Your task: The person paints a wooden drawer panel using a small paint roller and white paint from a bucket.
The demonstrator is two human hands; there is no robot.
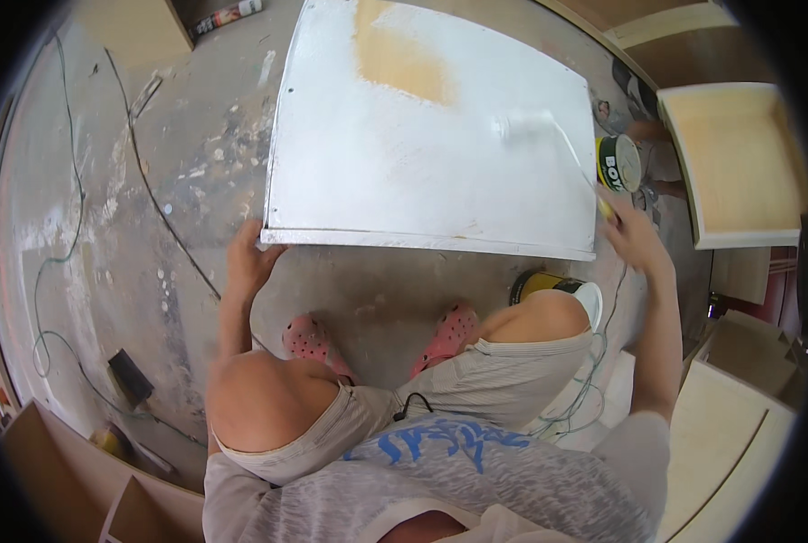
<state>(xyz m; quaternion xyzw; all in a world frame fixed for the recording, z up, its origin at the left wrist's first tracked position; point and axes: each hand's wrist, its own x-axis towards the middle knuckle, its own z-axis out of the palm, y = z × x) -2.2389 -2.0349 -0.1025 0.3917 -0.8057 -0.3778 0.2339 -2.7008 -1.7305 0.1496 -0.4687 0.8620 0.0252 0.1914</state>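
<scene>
A large board [395, 172] coated in wet-looking white paint lies in front of me, with a bare tan wood patch near its far edge. At its near left corner, my left hand [252, 255] grips the board's edge; some of the fingers are hidden beneath it. My right hand [635, 233] is closed around the yellow handle of a small paint roller [564, 136], just past the board's right edge. The roller's white head rests on the painted face, right of the middle, slightly blurred. A paint can [617, 163] stands beside the board's right edge.
Another can [532, 286] sits by my right knee, partly hidden. Cables [164, 217] trail over the stained concrete floor [214, 154]. An unpainted drawer [743, 163] stands at right, wooden cabinet parts [87, 471] at lower left. A dark block [131, 378] lies at left.
</scene>
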